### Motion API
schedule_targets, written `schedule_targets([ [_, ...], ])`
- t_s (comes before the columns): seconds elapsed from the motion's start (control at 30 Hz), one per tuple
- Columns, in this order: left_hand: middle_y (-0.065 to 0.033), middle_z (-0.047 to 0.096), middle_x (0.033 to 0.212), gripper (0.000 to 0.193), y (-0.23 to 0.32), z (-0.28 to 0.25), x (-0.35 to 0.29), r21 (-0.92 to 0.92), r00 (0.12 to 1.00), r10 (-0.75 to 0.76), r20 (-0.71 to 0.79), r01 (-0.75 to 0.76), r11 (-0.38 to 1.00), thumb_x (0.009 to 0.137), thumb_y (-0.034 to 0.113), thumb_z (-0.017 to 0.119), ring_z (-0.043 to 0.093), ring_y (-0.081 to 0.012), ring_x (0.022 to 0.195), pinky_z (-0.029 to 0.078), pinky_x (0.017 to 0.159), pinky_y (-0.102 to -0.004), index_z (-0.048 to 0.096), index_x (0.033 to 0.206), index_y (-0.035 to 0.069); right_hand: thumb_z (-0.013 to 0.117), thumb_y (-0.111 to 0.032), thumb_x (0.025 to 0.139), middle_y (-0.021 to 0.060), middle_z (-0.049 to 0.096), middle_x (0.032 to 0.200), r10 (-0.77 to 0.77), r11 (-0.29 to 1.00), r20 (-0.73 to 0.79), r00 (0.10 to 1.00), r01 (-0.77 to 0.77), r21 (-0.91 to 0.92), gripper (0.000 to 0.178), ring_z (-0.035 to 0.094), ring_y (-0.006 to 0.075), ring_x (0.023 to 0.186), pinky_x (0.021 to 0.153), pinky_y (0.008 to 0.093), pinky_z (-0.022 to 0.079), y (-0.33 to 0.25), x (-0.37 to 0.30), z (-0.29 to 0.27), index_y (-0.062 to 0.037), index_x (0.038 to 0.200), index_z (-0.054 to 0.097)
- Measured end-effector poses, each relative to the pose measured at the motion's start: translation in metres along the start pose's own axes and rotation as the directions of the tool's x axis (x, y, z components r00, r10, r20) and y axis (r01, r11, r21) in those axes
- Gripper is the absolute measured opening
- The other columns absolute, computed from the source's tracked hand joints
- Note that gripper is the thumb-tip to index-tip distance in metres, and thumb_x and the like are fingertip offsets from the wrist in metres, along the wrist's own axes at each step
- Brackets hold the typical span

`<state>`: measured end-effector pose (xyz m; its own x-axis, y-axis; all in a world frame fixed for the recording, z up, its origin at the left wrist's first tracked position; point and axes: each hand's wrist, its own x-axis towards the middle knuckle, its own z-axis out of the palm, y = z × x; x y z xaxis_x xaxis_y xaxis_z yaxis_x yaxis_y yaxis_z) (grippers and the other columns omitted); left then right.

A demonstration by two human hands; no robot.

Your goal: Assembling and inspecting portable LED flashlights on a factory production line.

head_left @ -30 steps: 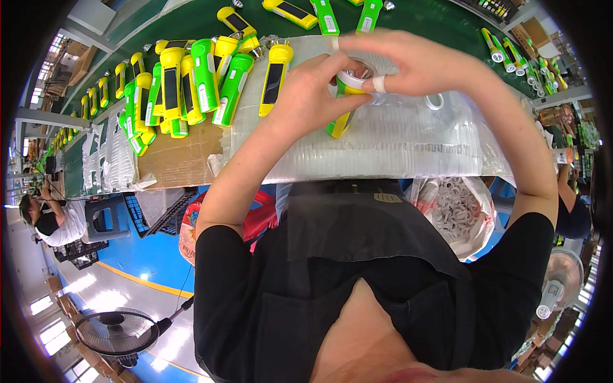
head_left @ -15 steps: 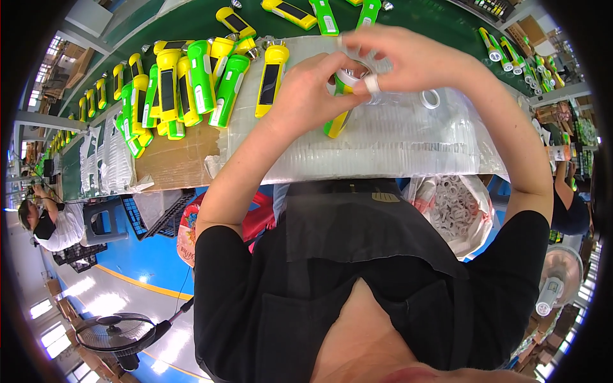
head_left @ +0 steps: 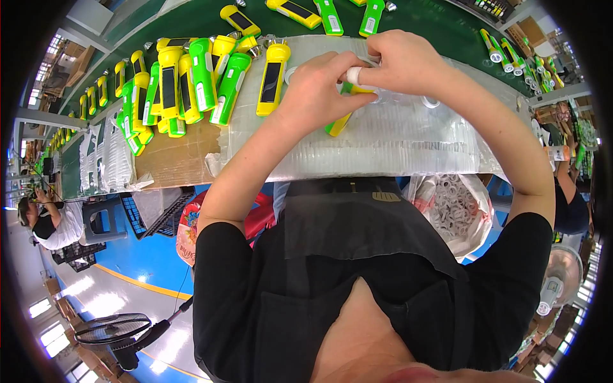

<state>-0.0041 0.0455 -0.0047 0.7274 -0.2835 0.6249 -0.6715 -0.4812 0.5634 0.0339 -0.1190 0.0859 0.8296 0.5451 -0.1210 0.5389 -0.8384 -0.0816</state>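
Note:
My left hand (head_left: 319,86) is closed around a yellow-and-green flashlight (head_left: 340,124), whose lower end shows beneath my palm. At the flashlight's head end my right hand (head_left: 403,64) is closed too, fingers curled over the top and thumb against the near side. A white wrap (head_left: 352,75) circles my right thumb. My fingers hide most of the flashlight's head. One white ring (head_left: 431,102) lies on the plastic-covered bench under my right wrist. A yellow flashlight with a dark panel (head_left: 272,78) lies left of my left hand.
A pile of yellow and green flashlights (head_left: 179,89) lies on the left of the bench. More flashlights (head_left: 294,13) lie on the green surface behind. Below the bench edge stands a sack of white rings (head_left: 450,210). A fan (head_left: 115,332) stands at lower left.
My right hand's raised, spread fingers have come down and closed over the flashlight's head. The white ring seen there before is now mostly covered. My left hand keeps its hold.

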Motion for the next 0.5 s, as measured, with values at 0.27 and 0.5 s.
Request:
schedule_targets([
  [0.27, -0.0038, 0.066, 0.084, 0.037, -0.003, 0.002, 0.003, 0.046, 0.999, -0.049, 0.015, 0.048, 0.998, 0.067, 0.021, 0.085, 0.06, -0.0175, 0.07, 0.049, 0.064, -0.0283, 0.065, 0.095, 0.007, 0.071, -0.046, 0.077, 0.015, 0.063, 0.103, 0.19, 0.98, 0.214, 0.958, -0.172, -0.101, 0.054, 0.06, 0.0229, 0.09, 0.073, 0.0356, 0.047, -0.011, 0.008, -0.011, 0.001, 0.1, 0.06],
  [0.5, -0.0065, 0.063, 0.078, 0.038, -0.003, 0.005, 0.001, -0.038, 1.0, -0.025, -0.009, 0.025, 0.999, 0.065, 0.022, 0.085, 0.061, -0.0245, 0.067, 0.05, 0.06, -0.0356, 0.063, 0.092, 0.01, 0.077, -0.039, 0.077, 0.0108, 0.059, 0.08, -0.044, 0.999, 0.049, 0.998, 0.043, 0.026, 0.042, 0.058, 0.0218, 0.069, 0.06, 0.0353, 0.045, 0.009, 0.004, 0.001, -0.0006, 0.083, 0.06],
])
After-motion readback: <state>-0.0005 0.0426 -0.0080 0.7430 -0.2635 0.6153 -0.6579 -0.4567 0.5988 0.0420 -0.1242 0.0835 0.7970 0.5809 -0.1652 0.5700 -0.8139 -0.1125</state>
